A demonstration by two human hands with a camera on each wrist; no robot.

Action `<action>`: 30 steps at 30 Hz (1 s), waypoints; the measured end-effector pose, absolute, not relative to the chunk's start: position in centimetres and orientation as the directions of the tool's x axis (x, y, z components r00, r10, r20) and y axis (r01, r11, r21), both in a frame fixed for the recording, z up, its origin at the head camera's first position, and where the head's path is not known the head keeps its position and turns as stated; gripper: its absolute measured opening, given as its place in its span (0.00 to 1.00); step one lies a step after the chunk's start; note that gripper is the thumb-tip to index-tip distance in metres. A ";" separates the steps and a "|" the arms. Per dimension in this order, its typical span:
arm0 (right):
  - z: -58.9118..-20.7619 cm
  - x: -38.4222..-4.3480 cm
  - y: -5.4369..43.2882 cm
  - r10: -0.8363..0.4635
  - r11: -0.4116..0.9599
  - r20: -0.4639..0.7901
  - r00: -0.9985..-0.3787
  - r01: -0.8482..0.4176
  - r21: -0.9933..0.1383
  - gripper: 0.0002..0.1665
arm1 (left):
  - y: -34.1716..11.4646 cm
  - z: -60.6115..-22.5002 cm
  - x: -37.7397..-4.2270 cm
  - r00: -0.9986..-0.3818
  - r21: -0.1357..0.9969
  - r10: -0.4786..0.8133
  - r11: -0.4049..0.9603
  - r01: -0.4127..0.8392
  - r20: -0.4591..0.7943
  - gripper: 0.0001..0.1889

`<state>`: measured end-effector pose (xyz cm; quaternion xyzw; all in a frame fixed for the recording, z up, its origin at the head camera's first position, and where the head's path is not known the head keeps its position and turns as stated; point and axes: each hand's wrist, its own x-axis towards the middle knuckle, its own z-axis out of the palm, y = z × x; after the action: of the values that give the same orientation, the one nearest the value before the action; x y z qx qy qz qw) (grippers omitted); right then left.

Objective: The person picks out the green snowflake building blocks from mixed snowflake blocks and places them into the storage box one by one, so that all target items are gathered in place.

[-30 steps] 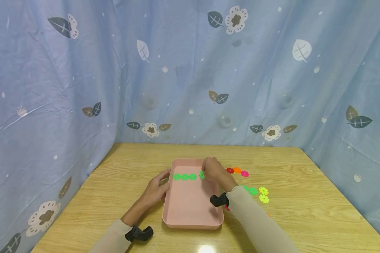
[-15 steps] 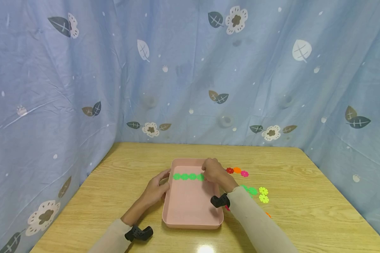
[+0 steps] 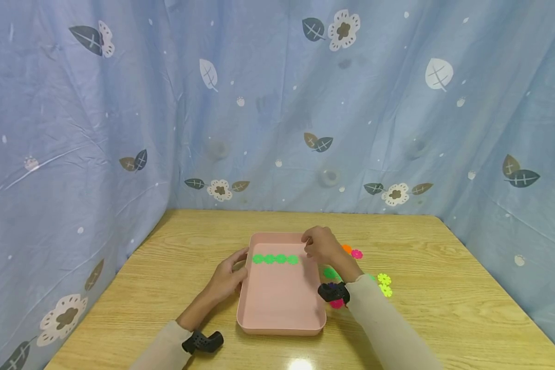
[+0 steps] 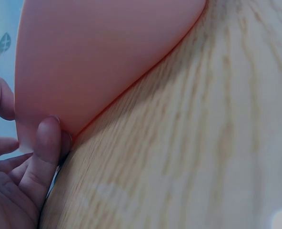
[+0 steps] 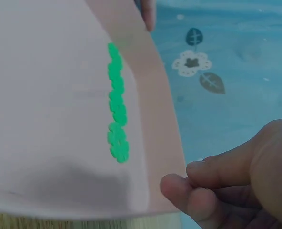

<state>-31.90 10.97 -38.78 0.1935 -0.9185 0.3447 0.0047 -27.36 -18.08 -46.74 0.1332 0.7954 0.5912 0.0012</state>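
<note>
A pink tray (image 3: 282, 295) lies on the wooden table. Inside it, near the far end, several green flower-shaped discs (image 3: 275, 259) form a row and look joined edge to edge. My left hand (image 3: 229, 275) rests against the tray's left side, with the thumb (image 4: 46, 143) on the outer wall and a fingertip at the rim. Over the tray's far right corner is my right hand (image 3: 325, 247). Its thumb and fingertips (image 5: 202, 204) are loosely curled close together, and no disc shows between them in the right wrist view.
Right of the tray lie more flower discs: orange (image 3: 347, 249), pink (image 3: 357, 254), yellow (image 3: 384, 285), green (image 3: 330, 273) and magenta (image 3: 336, 303). The right forearm covers part of this group. A blue patterned curtain (image 3: 277, 103) hangs behind and at both sides of the table.
The rightmost green disc came up against the row, closing a small gap. My right hand then let go and moved right, toward the tray's rim. The left hand has stayed put.
</note>
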 end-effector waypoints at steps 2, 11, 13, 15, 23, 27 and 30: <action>-38.9 -31.8 11.4 -0.335 0.664 0.149 -0.931 -0.345 -0.663 0.14 | -18.1 -46.7 -27.3 -0.966 0.941 0.206 0.266 0.207 0.154 0.34; -39.7 -31.2 13.4 -0.302 0.646 0.201 -0.932 -0.355 -0.676 0.07 | -18.1 -46.7 -27.3 -0.967 0.932 0.192 0.289 0.219 0.167 0.34; -39.8 -31.1 13.9 -0.310 0.655 0.188 -0.932 -0.352 -0.669 0.06 | -18.1 -46.7 -27.2 -0.966 0.933 0.197 0.285 0.220 0.167 0.34; -39.9 -30.9 14.3 -0.320 0.665 0.169 -0.932 -0.348 -0.661 0.06 | -18.1 -46.7 -27.2 -0.967 0.936 0.200 0.281 0.213 0.160 0.34; -40.6 -30.6 15.9 -0.348 0.704 0.091 -0.933 -0.324 -0.631 0.10 | -18.1 -46.5 -27.3 -0.969 0.932 0.191 0.295 0.210 0.158 0.35; -40.7 -30.4 16.3 -0.339 0.747 0.036 -0.940 -0.292 -0.597 0.13 | -18.1 -46.5 -27.2 -0.971 0.932 0.185 0.300 0.202 0.151 0.35; -40.6 -30.3 16.5 -0.320 0.781 -0.012 -0.947 -0.257 -0.569 0.16 | -18.1 -46.5 -27.2 -0.973 0.936 0.184 0.297 0.190 0.140 0.35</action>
<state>-30.28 16.50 -40.58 0.1531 -0.9421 0.2933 -0.0538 -27.23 -18.07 -46.45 0.1160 0.8053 0.5814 -0.0028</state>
